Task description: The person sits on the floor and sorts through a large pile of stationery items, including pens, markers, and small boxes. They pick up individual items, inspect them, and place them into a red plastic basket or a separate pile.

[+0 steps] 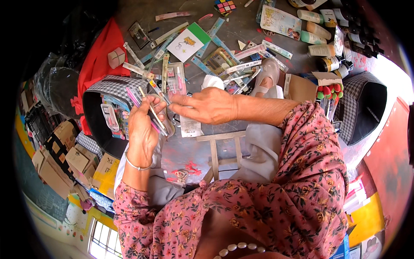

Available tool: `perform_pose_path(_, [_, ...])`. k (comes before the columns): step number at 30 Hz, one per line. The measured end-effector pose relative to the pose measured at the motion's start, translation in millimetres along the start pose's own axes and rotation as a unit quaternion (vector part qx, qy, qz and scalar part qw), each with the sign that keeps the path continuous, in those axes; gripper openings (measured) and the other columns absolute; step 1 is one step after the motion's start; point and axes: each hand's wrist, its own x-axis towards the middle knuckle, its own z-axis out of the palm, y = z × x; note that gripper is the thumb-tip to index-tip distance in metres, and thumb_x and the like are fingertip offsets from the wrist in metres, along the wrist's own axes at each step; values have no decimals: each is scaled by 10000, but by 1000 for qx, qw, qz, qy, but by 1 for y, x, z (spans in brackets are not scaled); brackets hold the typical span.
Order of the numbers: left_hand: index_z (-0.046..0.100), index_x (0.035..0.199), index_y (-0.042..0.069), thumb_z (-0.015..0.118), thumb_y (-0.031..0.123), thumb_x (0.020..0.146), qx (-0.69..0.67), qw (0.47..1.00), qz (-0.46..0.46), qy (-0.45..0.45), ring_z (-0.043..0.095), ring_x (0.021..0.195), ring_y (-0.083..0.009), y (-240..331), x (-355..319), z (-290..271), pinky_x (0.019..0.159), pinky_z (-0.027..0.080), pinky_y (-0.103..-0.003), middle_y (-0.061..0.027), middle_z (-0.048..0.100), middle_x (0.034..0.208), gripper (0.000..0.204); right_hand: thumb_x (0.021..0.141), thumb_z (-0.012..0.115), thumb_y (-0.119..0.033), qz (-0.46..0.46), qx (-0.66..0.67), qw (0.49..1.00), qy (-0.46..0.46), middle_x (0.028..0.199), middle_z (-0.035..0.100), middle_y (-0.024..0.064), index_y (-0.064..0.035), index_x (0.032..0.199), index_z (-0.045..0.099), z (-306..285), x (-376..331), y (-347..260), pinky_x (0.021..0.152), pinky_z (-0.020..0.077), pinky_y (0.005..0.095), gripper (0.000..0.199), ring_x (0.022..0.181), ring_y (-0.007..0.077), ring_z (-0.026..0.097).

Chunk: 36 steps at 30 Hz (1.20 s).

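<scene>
My left hand (pixel 142 123) is closed around a small bundle of pens (pixel 134 98), some pink-purple and one pale, which stick out past its fingers at both ends. Reaching in from the right, my right hand (pixel 209 107) has its fingertips pinched at the lower end of another slim pen (pixel 158 91) beside the bundle. Just beyond both hands lie a clear pen pack (pixel 176 77) with pink inside and a crumpled white wrapper (pixel 212 81). A white printed packet (pixel 190 127) hangs below my right fingers.
A houndstooth box (pixel 115 88) with packaged stationery stands at left, by a red cloth (pixel 100 60). Pen packs, a green-white card (pixel 189 42) and a puzzle cube (pixel 225 6) cover the floor ahead. Bottles (pixel 313 38) and a second houndstooth box (pixel 361 105) are at right.
</scene>
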Motion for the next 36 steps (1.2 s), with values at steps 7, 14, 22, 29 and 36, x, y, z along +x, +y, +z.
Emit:
perform_pose_path(7, [487, 965, 15, 444, 202, 882, -68, 987, -20, -147, 307, 440, -53, 7, -4, -7, 367, 223, -180, 17, 372, 564, 210, 693, 492, -79, 125, -177, 917, -334, 1112, 454, 244, 16, 1075, 469, 54, -74, 50, 452, 480, 282, 394, 556, 214, 600])
perform_pose_path(14, [467, 1066, 1, 414, 212, 891, -53, 983, -46, -172, 289, 435, -41, 8, -7, 1, 360, 204, -161, 11, 400, 600, 279, 687, 522, -103, 189, -258, 872, -371, 1048, 498, 241, 5, 963, 561, 79, -136, 106, 469, 491, 293, 299, 578, 230, 608])
perform_pose_path(22, [496, 916, -17, 419, 223, 891, -15, 976, -51, -212, 295, 445, -41, 0, -3, -5, 369, 229, -156, -8, 431, 618, 253, 690, 542, -114, 330, -346, 834, -276, 795, 582, 154, -28, 822, 602, 11, -117, 167, 495, 499, 329, 169, 635, 229, 620])
perform_pose_path(29, [512, 974, -10, 462, 228, 870, 49, 952, -49, -297, 326, 484, -27, 4, -13, -2, 396, 243, -147, -3, 449, 661, 264, 646, 614, -163, 384, 253, 888, -11, 1034, 575, 111, -91, 1064, 554, -30, 19, 76, 720, 469, 311, 428, 785, 235, 601])
perform_pose_path(36, [476, 1052, -37, 457, 131, 843, 27, 931, -92, -353, 352, 508, -20, 2, -11, -4, 419, 287, -135, -25, 490, 754, 269, 691, 591, -111, 356, 473, 792, -150, 829, 598, 49, -8, 896, 603, -27, 39, 63, 747, 425, 259, 230, 781, 116, 538])
